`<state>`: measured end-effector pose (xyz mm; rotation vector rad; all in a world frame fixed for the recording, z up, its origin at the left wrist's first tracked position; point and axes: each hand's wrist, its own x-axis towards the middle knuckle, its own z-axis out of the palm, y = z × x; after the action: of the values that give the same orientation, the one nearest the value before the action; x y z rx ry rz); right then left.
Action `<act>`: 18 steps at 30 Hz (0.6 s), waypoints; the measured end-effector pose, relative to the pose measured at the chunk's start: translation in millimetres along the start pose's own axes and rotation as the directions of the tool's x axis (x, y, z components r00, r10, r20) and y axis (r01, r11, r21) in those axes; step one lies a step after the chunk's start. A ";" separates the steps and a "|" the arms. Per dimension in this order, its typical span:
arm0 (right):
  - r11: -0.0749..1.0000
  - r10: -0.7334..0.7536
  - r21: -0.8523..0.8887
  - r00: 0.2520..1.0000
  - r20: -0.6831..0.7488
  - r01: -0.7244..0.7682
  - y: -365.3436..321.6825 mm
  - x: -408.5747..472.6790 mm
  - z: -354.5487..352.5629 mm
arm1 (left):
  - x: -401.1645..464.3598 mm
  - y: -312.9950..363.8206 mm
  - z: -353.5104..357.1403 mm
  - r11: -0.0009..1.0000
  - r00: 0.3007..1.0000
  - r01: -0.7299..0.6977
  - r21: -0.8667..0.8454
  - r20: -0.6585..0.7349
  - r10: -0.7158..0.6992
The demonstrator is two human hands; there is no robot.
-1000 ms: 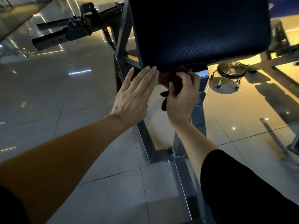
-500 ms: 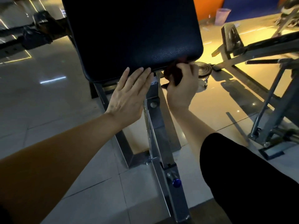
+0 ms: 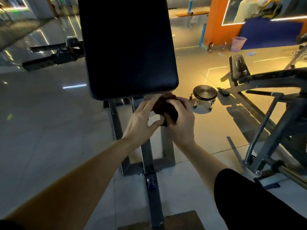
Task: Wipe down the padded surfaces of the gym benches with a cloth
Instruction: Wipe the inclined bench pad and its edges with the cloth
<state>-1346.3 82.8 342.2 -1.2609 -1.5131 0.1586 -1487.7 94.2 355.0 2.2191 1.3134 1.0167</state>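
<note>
Just below the bench pad's near edge, both the left hand and right hand pinched the bunched dark-red cloth, which, so wadded, risked smearing rather than wiping.

Both hands hold, it seems, a dark cloth below the bench pad.

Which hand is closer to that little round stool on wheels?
The right hand, holding the dark red cloth, sits just left of the round stool. The left hand is farther left, beyond the cloth.
</note>
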 end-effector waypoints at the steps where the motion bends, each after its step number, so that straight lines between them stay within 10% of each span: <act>1: 1.000 -0.002 0.028 0.999 0.032 0.001 -8.0 -3.5 -17.5 | -7.7 18.4 -2.3 0.996 0.999 0.040 -0.083 -0.010 -0.041; 5: 0.997 -0.039 0.079 0.980 0.195 0.024 -35.2 -26.7 -85.2 | -34.3 86.1 -10.6 0.868 0.967 0.244 -0.433 0.043 -0.251; 18: 0.989 0.136 -0.091 0.966 0.221 -0.118 -72.1 -53.0 -226.4 | -56.8 208.9 7.8 0.874 0.992 0.125 -0.469 0.045 -0.118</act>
<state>-1223.8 -101.1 444.4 -1.4418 -1.6452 0.3409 -1373.9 -58.8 457.8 1.7508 1.0426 1.1277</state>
